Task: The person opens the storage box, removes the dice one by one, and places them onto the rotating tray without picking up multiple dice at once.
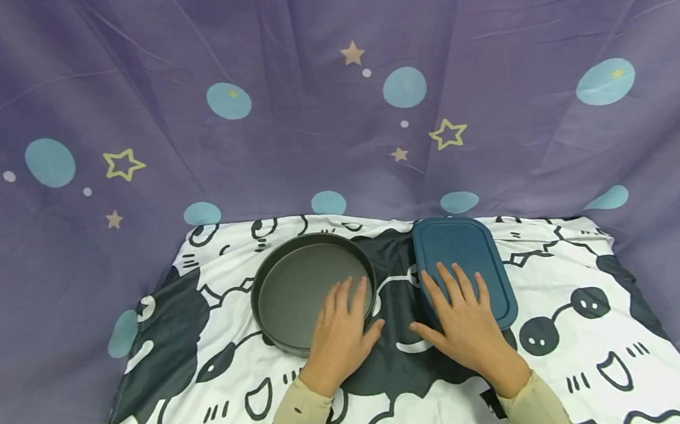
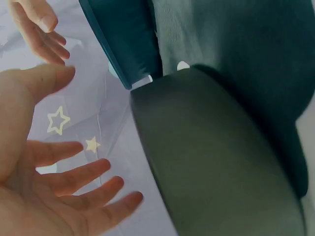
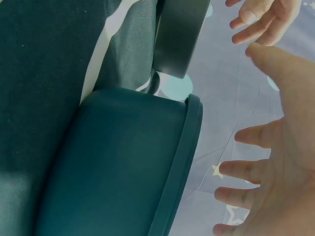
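A round dark grey baking pan (image 1: pixel 297 280) lies on the patterned cloth, left of centre. To its right sits a blue rectangular container with a lid (image 1: pixel 453 241). My left hand (image 1: pixel 339 331) is held over the pan's near right edge with fingers spread; in the left wrist view a gap shows between those fingers and the pan's side wall (image 2: pixel 211 157). My right hand (image 1: pixel 466 323) hovers over the container's near left part, fingers straight and apart. The right wrist view shows them clear of the lid's rim (image 3: pixel 179 162). Both hands hold nothing.
A black-and-white cartoon cloth (image 1: pixel 238 419) covers the surface under the pan and container. Behind it and at both sides hangs a purple curtain (image 1: pixel 306 139) with stars and blue spots. A narrow strip of dark cloth (image 1: pixel 397 303) separates the pan from the container.
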`<state>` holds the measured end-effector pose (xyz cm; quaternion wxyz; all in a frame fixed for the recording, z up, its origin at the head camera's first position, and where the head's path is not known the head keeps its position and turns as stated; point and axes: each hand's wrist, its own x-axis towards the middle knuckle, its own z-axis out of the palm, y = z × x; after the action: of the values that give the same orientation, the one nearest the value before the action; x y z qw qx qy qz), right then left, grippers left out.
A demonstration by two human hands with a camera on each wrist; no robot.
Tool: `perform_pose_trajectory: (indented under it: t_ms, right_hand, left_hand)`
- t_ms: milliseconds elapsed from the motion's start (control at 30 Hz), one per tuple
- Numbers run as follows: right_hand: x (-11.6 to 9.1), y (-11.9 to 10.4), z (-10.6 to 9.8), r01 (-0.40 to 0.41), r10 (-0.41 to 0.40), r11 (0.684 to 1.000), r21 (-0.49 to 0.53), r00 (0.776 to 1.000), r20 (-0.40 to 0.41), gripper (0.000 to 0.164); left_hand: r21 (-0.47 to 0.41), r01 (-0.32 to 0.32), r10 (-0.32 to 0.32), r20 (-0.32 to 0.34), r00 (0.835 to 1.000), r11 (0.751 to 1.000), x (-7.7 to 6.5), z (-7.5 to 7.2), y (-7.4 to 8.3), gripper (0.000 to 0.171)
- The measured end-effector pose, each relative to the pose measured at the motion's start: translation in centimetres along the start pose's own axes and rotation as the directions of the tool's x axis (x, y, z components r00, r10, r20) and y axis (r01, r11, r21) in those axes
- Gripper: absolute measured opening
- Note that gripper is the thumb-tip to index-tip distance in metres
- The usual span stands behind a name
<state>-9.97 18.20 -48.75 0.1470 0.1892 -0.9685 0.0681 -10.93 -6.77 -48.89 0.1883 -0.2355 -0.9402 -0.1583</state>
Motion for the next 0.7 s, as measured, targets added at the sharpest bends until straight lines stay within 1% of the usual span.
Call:
perform_pose_trajectory:
  t_ms: [100, 200, 300, 367, 433, 500, 533, 633, 700]
  right_hand:
    - [-0.2, 0.2, 0.0, 0.019, -0.019, 1.0, 0.003, 0.999, -0.03, 0.095]
    - [-0.4, 0.5, 0.1, 0.031, -0.03, 0.999, 0.01, 0.998, -0.052, 0.095]
    - [-0.6, 0.9, 0.1, 0.037, -0.036, 0.999, 0.011, 0.997, -0.063, 0.093]
    - [-0.8, 1.0, 0.0, 0.042, -0.041, 0.999, 0.01, 0.997, -0.068, 0.092]
    - [-1.0, 1.2, 0.0, 0.047, -0.046, 0.999, 0.013, 0.996, -0.075, 0.091]
    - [-1.2, 1.4, 0.0, 0.055, -0.054, 0.998, 0.018, 0.995, -0.084, 0.09]
    - [-1.3, 1.5, 0.0, 0.061, -0.059, 0.998, 0.02, 0.994, -0.089, 0.089]
    - [-1.5, 1.7, 0.1, 0.069, -0.067, 0.997, 0.021, 0.993, -0.098, 0.088]
    - [-1.6, 1.8, 0.2, 0.074, -0.072, 0.997, 0.018, 0.992, -0.099, 0.088]
  left_hand:
    - [-0.079, -0.005, 0.0, -0.062, 0.998, 0.997, 0.0, 0.3, 0.1, 0.076]
    - [-0.173, -0.01, -0.007, -0.096, 0.995, 0.985, 0.1, 0.6, 0.4, 0.074]
    - [-0.261, 0.0, -0.026, -0.095, 0.995, 0.965, 0.0, 0.9, 0.9, 0.072]
    - [-0.309, 0.013, -0.039, -0.08, 0.996, 0.951, 0.0, 1.1, 1.3, 0.07]
    - [-0.355, 0.036, -0.058, -0.052, 0.997, 0.934, 0.0, 1.3, 1.7, 0.069]
    - [-0.411, 0.059, -0.073, -0.019, 0.997, 0.91, 0.0, 1.7, 2.0, 0.068]
    - [-0.447, 0.075, -0.081, 0.005, 0.997, 0.891, 0.1, 2.0, 2.2, 0.067]
    - [-0.56, 0.133, -0.108, 0.078, 0.991, 0.818, 0.2, 2.8, 2.6, 0.066]
    - [-0.624, 0.168, -0.118, 0.121, 0.986, 0.763, 0.4, 3.5, 2.8, 0.065]
